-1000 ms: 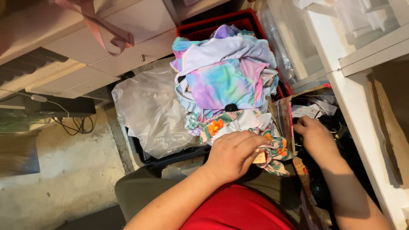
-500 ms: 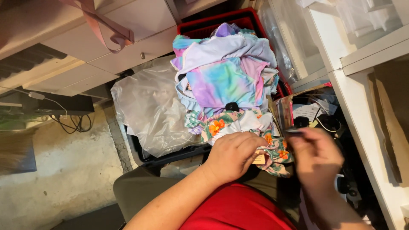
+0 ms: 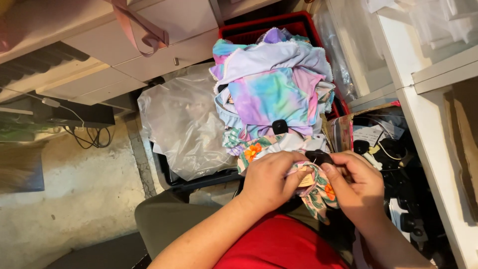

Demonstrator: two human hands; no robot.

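Garment pile: one heap of pastel tie-dye clothes, upper centre, in one red crate.
Plastic bag: one clear bag, left of the heap.
Hands: two, lower centre, meeting.
Left hand: clamped on one floral garment, which lies between both hands and hangs below them.
Right hand: fingers pinched on one small black tag, at the garment's top edge.
Second black tag: on the heap, above the hands.
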